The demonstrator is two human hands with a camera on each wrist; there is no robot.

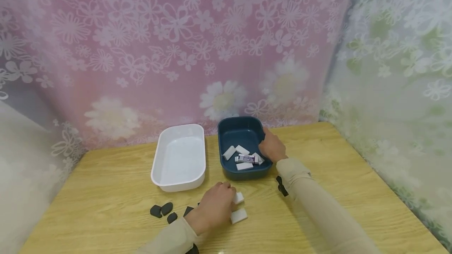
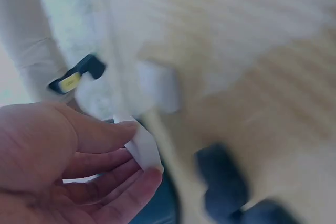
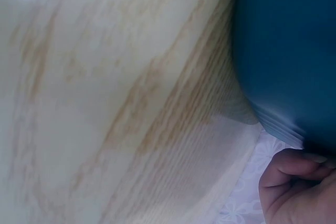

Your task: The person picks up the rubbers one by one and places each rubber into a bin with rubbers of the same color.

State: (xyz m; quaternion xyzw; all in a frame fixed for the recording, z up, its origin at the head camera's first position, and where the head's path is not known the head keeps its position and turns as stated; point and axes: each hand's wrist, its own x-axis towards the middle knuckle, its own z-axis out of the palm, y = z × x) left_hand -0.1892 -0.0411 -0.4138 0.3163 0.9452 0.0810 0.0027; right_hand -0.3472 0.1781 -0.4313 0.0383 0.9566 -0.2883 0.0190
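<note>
Left hand (image 1: 215, 207) pinches a white block (image 2: 145, 148) in front of the blue tray (image 1: 241, 134) | Right hand (image 1: 273, 146), apart, grips the tray's right rim | Block looks light, likely firm rubber, grippy, hardly fragile; best taken by its long sides

Wood-grain table (image 1: 335, 167): white tray (image 1: 180, 156) beside dark blue tray (image 1: 243, 134); nearer front, black pieces (image 1: 167, 208), white block (image 1: 239, 216).
</note>
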